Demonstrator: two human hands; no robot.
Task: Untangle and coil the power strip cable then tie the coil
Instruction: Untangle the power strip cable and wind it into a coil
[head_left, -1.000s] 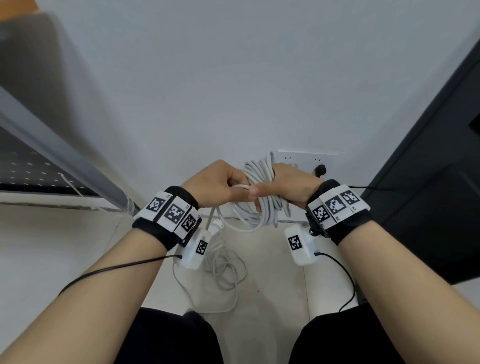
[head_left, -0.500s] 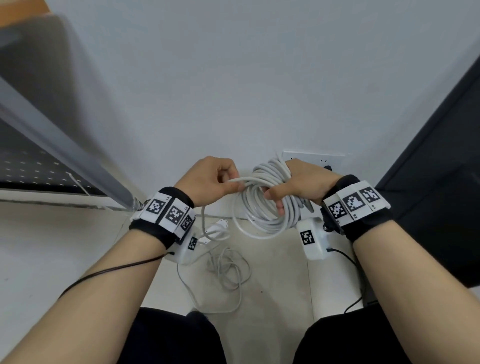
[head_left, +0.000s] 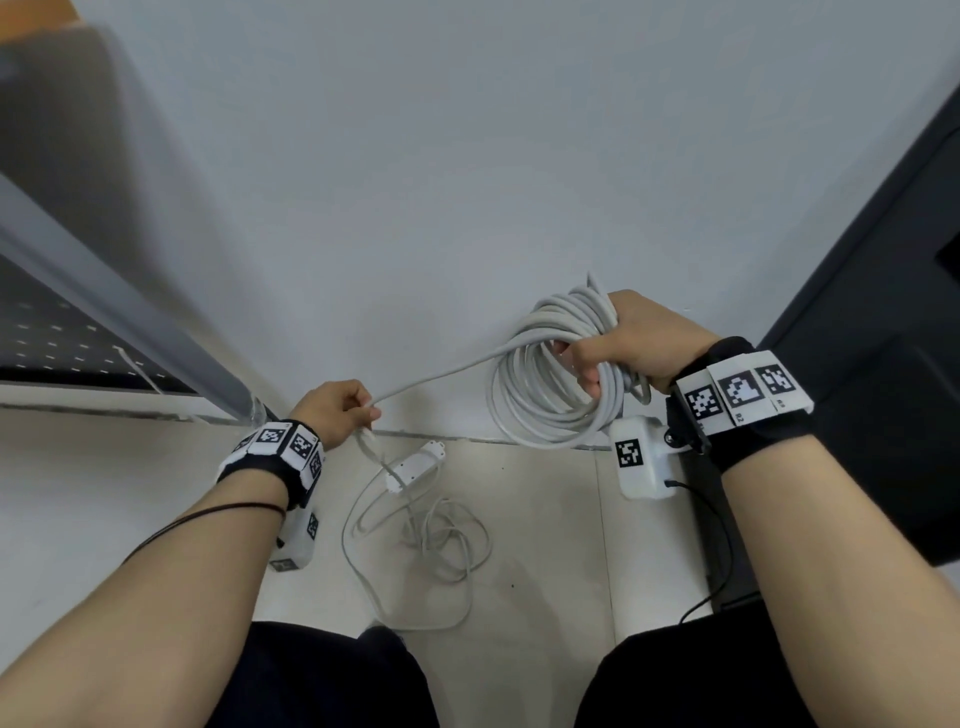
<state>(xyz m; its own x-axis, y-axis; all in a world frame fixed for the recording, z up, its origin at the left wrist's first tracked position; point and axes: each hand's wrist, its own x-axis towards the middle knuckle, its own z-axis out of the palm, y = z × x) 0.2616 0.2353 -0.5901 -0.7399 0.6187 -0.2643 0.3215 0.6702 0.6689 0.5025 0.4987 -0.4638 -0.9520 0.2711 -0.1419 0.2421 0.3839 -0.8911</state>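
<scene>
Right now my right hand (head_left: 641, 343) is wrapped round the coil (head_left: 550, 379), fingers curled through its loops, holding it up by the wall. My left hand (head_left: 337, 410) pinches the free cable (head_left: 441, 373), which runs taut and straight from the coil down-left to that grip. Below the left grip the cable drops to a loose tangle (head_left: 436, 545) on the floor (head_left: 550, 519), with the power strip (head_left: 415, 462) lying beside it. So the slack lies under my left hand, and the next loop must travel up-right toward the coil, I judge.
</scene>
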